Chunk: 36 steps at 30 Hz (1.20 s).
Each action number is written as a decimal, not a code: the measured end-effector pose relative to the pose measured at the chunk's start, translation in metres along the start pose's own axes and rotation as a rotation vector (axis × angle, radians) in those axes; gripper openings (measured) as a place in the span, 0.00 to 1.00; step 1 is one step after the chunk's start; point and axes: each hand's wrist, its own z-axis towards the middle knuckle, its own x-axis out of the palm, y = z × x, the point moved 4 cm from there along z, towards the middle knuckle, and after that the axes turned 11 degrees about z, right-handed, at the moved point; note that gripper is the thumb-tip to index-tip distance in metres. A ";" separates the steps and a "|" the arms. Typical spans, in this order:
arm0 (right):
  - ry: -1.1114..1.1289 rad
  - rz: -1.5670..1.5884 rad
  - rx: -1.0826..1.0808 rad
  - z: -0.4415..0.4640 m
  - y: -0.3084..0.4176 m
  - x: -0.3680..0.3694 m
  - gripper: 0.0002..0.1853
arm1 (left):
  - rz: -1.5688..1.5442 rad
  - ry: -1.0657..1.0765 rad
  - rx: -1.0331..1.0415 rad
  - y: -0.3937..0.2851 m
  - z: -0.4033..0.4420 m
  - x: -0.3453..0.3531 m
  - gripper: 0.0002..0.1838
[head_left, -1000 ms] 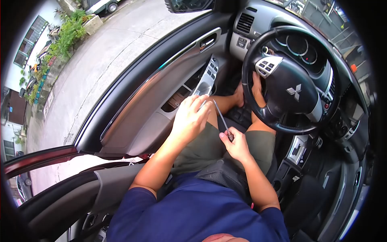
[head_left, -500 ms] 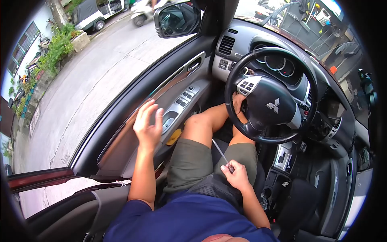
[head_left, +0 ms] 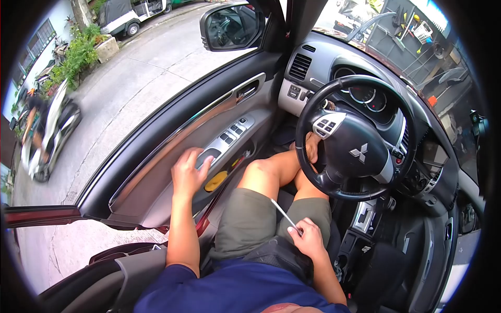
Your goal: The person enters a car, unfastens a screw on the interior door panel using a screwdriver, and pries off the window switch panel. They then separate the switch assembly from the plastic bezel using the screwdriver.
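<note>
My left hand [head_left: 188,172] is beside the inner side of the open driver's door [head_left: 156,172], next to the armrest pull [head_left: 210,156]. Its thumb stands apart from the fingers and nothing shows in it; whether the fingertips touch the door I cannot tell. Low over my lap, my right hand [head_left: 308,238] is closed around the handle of a screwdriver [head_left: 283,213]. Its thin metal shaft points forward and to the left, above my shorts [head_left: 245,216]. Most of the handle is hidden by the fingers.
The steering wheel [head_left: 357,138] stands ahead of my knees, the gear lever panel [head_left: 364,215] to the right. A yellow item [head_left: 215,181] sits in the door pocket. Outside, a blurred motorcycle with a rider [head_left: 49,133] is on the road, below the side mirror's [head_left: 232,27] level.
The door has swung a little wider, showing more of the red sill. My left hand has lowered towards the armrest. A motorcycle has moved to the left side. The screwdriver stays in my right hand.
</note>
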 end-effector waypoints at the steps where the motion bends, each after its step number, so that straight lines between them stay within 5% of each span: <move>1: 0.033 -0.064 0.026 -0.001 0.003 -0.001 0.16 | 0.057 0.063 -0.047 -0.002 -0.004 0.002 0.15; 8: 0.162 -0.141 0.058 -0.010 0.010 -0.011 0.15 | 0.149 0.259 -0.054 0.002 -0.025 0.027 0.13; 16: 0.298 -0.230 0.050 -0.013 0.019 -0.018 0.14 | 0.245 0.046 -0.015 -0.003 -0.026 0.035 0.09; 23: 0.089 -0.118 -0.514 0.092 0.124 -0.004 0.18 | 0.306 -0.011 0.071 -0.051 0.035 0.016 0.09; 27: -0.091 -0.050 -0.782 0.203 0.163 0.014 0.29 | 0.345 -0.030 0.356 -0.080 0.059 0.012 0.09; 32: 0.033 -0.157 -0.730 0.310 0.164 0.049 0.48 | 0.454 0.019 0.456 -0.102 0.059 0.019 0.15; 35: 0.069 -0.242 -0.875 0.346 0.156 0.061 0.30 | 0.515 0.042 0.471 -0.103 0.048 0.018 0.14; 36: 0.100 -0.140 -0.833 0.341 0.165 0.053 0.23 | 0.218 0.017 0.386 -0.093 0.049 0.012 0.10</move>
